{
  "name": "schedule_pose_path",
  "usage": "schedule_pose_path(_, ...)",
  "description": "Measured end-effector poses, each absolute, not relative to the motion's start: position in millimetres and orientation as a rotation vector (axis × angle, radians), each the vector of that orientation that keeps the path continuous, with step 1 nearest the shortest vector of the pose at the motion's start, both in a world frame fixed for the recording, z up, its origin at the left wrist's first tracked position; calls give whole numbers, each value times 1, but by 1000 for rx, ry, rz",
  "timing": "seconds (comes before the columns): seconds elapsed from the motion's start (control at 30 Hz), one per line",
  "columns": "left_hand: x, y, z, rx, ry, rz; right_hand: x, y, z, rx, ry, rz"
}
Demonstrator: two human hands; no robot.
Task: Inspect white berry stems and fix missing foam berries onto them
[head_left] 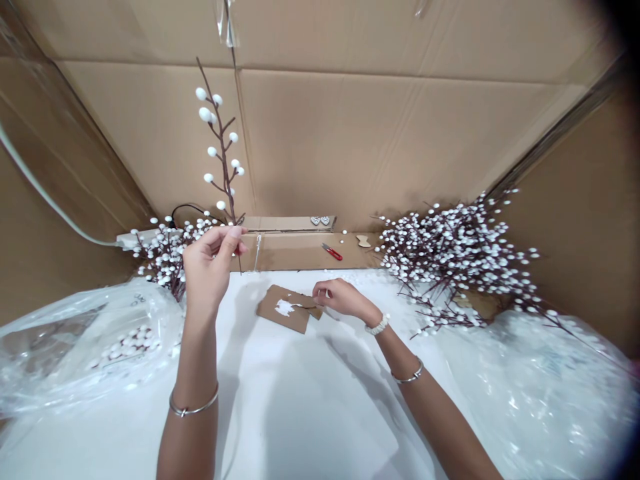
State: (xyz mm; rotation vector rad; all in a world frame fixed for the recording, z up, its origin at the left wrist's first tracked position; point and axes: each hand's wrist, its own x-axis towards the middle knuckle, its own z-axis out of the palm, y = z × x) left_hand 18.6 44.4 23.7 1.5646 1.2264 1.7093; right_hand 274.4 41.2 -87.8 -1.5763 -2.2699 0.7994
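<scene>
My left hand (210, 267) is raised and pinches the thin brown stem of an artificial pussy willow branch (223, 157), with white beads along its twigs. Low on the white work surface (280, 407), my right hand (340, 297) has curled fingers at the right end of a brown kraft card (280, 315). The card bears a white smear (285, 307) and a thin dark twig (305, 307). Whether my right fingers grip the card or only rest there, I cannot tell.
A large heap of beaded stems (455, 260) lies at right, and a smaller bunch (165, 257) lies at left. Clear plastic bags (75, 347) flank the surface. Red-handled snips (333, 251) and small wooden cutouts (363, 241) lie on cardboard at the back. Cardboard walls surround everything.
</scene>
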Motion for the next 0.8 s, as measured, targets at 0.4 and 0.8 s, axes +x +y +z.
schedule_pose_path(0.4,19,43,25,1571,1250,1709,271,38,-84,-1566,-2250,784)
schedule_pose_path(0.8,18,43,26,1588,1272,1700,284,44,-79,-1467,-2130,827)
